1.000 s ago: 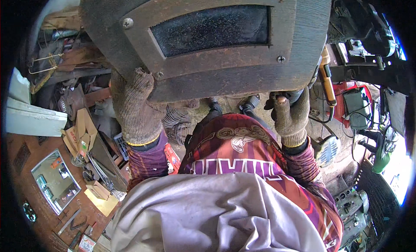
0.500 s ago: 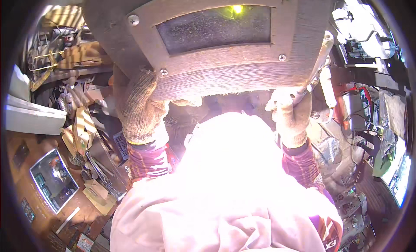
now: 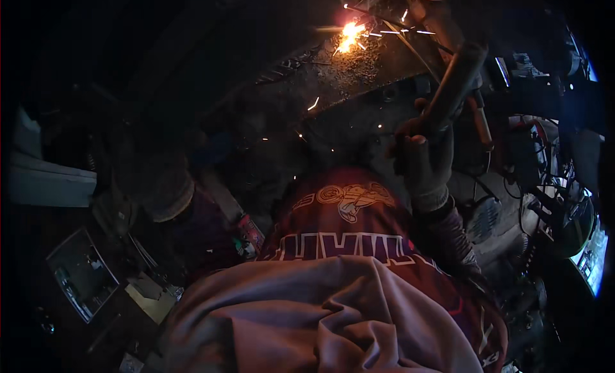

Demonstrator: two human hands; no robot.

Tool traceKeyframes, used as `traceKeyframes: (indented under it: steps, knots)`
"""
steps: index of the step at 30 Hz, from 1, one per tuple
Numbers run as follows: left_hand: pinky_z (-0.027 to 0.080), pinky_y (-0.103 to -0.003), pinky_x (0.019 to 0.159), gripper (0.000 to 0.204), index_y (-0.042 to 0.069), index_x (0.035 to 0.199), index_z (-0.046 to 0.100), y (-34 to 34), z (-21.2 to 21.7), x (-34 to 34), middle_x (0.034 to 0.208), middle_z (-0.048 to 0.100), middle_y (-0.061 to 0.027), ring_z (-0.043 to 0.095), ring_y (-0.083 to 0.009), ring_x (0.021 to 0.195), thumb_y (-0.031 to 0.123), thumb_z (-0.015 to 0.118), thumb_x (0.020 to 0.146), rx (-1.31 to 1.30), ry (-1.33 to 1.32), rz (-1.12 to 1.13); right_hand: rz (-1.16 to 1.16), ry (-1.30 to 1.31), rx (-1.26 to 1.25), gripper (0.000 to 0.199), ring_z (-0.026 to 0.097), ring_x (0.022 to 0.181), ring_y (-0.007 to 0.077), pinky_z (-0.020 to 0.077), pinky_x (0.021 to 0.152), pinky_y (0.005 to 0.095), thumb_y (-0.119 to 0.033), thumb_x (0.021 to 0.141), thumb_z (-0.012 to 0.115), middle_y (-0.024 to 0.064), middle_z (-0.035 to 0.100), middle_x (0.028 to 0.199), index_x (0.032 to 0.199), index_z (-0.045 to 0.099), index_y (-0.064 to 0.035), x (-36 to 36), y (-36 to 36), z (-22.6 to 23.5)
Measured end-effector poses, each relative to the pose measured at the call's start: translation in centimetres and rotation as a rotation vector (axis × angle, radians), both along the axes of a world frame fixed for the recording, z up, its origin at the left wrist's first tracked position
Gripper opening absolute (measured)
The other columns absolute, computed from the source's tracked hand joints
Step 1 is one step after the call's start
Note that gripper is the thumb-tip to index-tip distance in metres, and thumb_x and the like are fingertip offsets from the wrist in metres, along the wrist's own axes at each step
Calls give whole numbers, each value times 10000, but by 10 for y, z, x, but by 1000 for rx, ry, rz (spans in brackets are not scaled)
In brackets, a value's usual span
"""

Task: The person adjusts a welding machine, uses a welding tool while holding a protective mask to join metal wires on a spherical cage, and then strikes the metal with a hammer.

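Note:
My right hand (image 3: 426,158), in a knit glove, is closed around the thick handle of a welding electrode holder (image 3: 455,84). The holder slants up toward a bright, glowing spot (image 3: 351,37) on a rough metal plate (image 3: 378,65), and sparks fly from it. My left hand (image 3: 157,187), also gloved, lies in deep shadow at the left, its fingers lost in the dark. A large dark shape, perhaps the welding mask, fills the upper left; its outline cannot be made out.
Low at the left lies a framed glass or mirror (image 3: 82,275), with a cardboard piece (image 3: 150,299) beside it. A pale ledge (image 3: 51,181) juts in at the left edge. Cables (image 3: 512,190) and equipment crowd the right side. Cloth (image 3: 346,309) covers my lap.
The intense glare has dropped to a small glowing spot with sparks, and the scene has darkened. The mask's window no longer shows. My left hand has shifted left and slightly down.

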State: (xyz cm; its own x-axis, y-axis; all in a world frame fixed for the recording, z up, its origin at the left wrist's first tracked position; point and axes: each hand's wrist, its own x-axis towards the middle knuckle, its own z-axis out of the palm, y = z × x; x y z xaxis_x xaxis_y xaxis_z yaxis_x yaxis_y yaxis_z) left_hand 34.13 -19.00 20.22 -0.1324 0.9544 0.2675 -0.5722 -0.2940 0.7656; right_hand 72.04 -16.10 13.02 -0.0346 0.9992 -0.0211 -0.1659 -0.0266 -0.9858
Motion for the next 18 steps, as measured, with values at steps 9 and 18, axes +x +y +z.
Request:
traceKeyframes:
  steps: [9,18]
  knots:
    - [508,-588,914,521,89,1449,410,10,4,16,1309,553,-206,594,-355,1156,363,482,1012,-66,-224,-291,49,-117,38,761,575,595,125,480,537,249,-481,917,664,52,584,833,1368,376,60,11,-1,-20]
    - [539,-582,899,514,63,1444,404,0,-3,50,1319,550,-206,591,-366,1167,252,544,987,-225,21,129,51,-156,31,662,621,606,154,488,481,246,-459,923,661,92,592,844,1299,405,22,10,-4,-19]
